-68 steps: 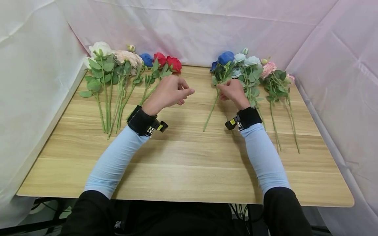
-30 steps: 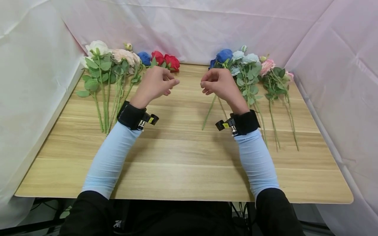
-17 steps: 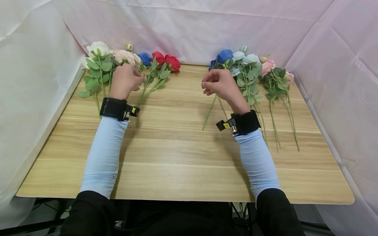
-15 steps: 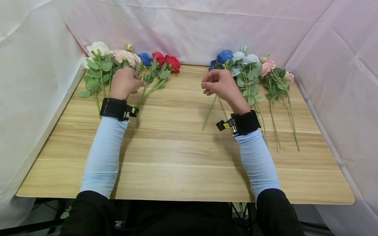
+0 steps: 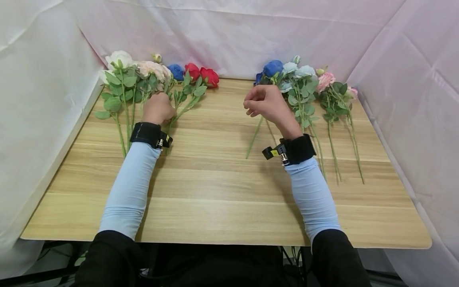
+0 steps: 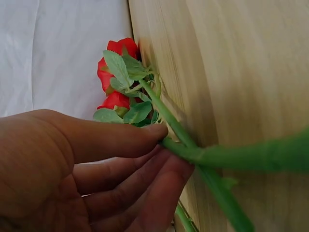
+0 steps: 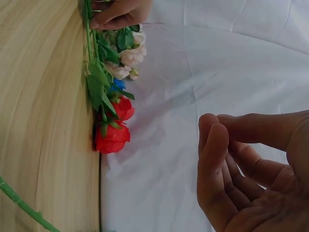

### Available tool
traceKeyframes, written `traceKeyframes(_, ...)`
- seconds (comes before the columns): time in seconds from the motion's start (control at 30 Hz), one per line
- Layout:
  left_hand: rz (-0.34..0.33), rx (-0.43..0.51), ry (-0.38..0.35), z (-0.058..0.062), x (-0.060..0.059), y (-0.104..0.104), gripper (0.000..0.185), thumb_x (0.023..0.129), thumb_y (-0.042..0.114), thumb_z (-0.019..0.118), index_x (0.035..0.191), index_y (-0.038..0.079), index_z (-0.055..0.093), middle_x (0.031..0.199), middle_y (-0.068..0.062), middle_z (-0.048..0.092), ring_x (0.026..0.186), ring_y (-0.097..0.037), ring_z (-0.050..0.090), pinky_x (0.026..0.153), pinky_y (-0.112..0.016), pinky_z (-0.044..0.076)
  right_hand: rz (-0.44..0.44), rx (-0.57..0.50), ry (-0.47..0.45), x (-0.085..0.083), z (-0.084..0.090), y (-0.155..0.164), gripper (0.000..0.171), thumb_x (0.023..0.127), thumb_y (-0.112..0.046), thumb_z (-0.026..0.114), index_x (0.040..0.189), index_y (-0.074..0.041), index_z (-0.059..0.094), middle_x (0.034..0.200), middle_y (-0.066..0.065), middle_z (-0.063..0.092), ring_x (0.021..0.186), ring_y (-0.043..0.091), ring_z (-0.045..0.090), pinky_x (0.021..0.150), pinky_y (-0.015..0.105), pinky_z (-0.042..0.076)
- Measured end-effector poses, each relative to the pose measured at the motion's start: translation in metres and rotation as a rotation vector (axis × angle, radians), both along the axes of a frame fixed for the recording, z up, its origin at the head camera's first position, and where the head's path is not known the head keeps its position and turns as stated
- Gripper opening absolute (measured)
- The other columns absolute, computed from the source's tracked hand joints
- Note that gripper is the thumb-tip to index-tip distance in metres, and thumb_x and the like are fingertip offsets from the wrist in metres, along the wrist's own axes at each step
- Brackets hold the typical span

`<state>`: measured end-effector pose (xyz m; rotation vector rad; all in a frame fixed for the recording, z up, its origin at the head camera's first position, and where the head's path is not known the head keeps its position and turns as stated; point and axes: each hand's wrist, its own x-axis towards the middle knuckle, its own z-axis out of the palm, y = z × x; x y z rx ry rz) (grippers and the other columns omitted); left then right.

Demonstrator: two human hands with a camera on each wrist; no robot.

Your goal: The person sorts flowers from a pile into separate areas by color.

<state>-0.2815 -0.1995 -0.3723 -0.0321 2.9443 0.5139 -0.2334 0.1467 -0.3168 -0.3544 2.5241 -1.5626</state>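
1. Left hand [image 5: 157, 108] pinches a green stem [image 6: 251, 157] between thumb and fingers; can't tell which bloom it carries.
2. Green stem crosses over the rose stem [image 6: 169, 116], above tabletop [image 5: 215, 191]. Red roses [image 5: 209, 77] lie beyond the left hand, off to its right.
3. Right hand [image 5: 268, 103] holds nothing, fingers loosely bent, near blue flowers [image 5: 272, 68].

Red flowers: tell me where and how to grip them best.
Best pinch the red flowers by the slim bare stem just below their leaves, probably from the person's right: tabletop borders it there, while the left hand crowds its other side.
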Motion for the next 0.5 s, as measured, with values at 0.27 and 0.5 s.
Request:
traceKeyframes(0.27, 0.015, -0.001, 0.041, 0.004, 0.0, 0.001, 0.032, 0.095, 0.016, 0.057, 0.065, 0.01, 0.049, 0.058, -0.003, 0.044, 0.062, -0.029, 0.052, 0.058, -0.039, 0.045, 0.009, -0.01, 0.017, -0.002, -0.004, -0.002, 0.013, 0.097, -0.01, 0.07, 0.105, 0.001, 0.071, 0.083, 0.001, 0.072, 0.077, 0.019, 0.073, 0.072, 0.029, 0.063)
traceKeyframes(0.5, 0.013, 0.083, 0.294, 0.036, 0.018, 0.01, 0.038, 0.083, 0.002, 0.048, 0.05, 0.015, 0.034, 0.05, 0.005, 0.019, 0.049, -0.016, 0.021, 0.051, -0.03, 0.022, 0.018, 0.0, 0.039, -0.002, -0.004, -0.004, 0.012, 0.097, -0.008, 0.07, 0.104, 0.001, 0.071, 0.081, -0.001, 0.072, 0.078, 0.023, 0.074, 0.072, 0.03, 0.063)
